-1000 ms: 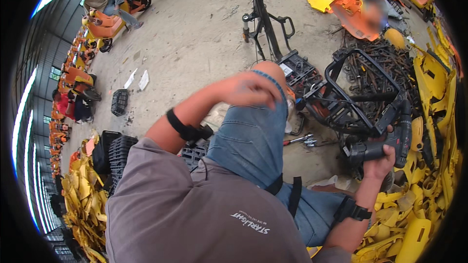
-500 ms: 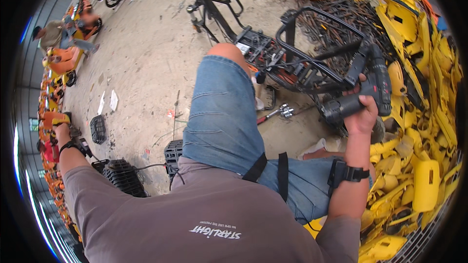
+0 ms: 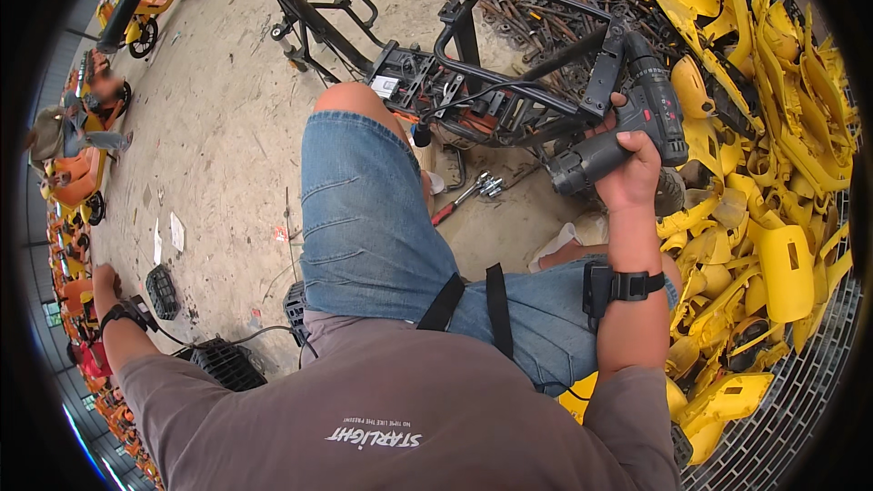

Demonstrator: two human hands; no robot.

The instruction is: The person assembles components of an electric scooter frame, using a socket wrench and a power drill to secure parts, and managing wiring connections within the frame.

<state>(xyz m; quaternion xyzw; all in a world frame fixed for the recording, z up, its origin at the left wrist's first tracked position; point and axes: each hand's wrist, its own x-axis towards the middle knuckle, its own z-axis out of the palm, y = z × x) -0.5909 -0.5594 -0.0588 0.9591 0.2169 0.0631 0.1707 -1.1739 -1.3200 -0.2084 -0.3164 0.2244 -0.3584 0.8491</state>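
Black drill (image 3: 637, 123) in right hand (image 3: 629, 173), frame (image 3: 509, 55) beside

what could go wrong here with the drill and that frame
The right hand alone holds the drill against the black frame; the left hand is stretched far back, so the frame may twist or the drill slip. The knee sits close to the frame. Loose yellow parts crowd the right side, a possible snag.

Bare, dusty concrete floor (image 3: 218, 127) in daylight, littered with paper scraps (image 3: 175, 232). A heap of yellow plastic shells (image 3: 782, 218) fills the right side; orange ride-on vehicles (image 3: 73, 182) line the left edge
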